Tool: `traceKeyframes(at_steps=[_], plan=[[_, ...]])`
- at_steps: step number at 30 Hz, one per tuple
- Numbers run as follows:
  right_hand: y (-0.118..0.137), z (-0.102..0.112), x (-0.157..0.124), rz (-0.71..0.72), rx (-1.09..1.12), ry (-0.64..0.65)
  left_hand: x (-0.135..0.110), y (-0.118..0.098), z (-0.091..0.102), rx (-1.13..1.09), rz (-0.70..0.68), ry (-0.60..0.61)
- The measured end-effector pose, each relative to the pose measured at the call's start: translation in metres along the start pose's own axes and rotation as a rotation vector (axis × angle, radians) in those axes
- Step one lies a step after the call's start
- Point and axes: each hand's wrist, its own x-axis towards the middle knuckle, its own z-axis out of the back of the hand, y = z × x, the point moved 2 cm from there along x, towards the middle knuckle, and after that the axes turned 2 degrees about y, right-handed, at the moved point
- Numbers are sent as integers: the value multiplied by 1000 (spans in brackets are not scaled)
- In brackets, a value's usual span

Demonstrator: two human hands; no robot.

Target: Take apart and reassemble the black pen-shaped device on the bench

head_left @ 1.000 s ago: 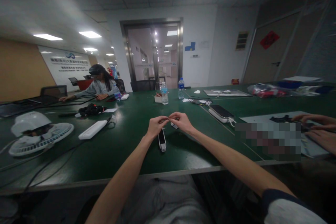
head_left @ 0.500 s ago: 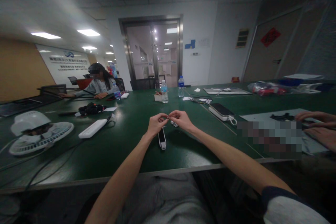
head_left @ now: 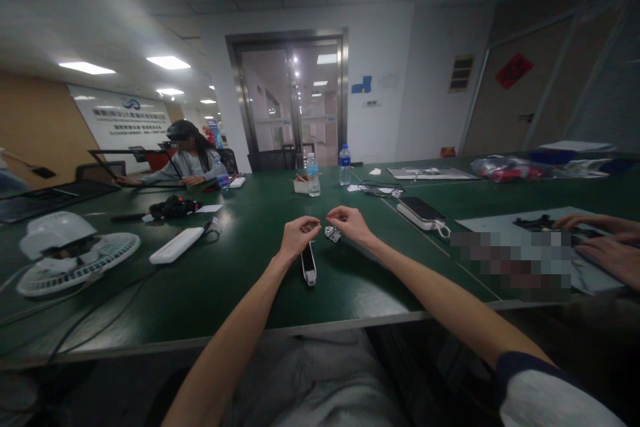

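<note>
My left hand and my right hand hover close together above the green table, each with its fingertips pinched. Whatever the pinches hold is too small to name. A narrow black and white device lies on the table just under my left hand. A small white part rests on the table below my right hand.
A white fan and a white power strip lie at left. Two water bottles stand mid-table, with a phone on a white pack at right. A co-worker's hands work at far right; another person sits far left.
My hands, with fingertips touching before, have drawn slightly apart; the right hand moved a little right and up, uncovering the small white part. The view tilted slightly.
</note>
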Motion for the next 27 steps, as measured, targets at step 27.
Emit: traceKeyframes(at_steps=[27], plan=[[-44, 12, 5, -15, -659, 186, -3, 11, -1, 117, -7, 14]])
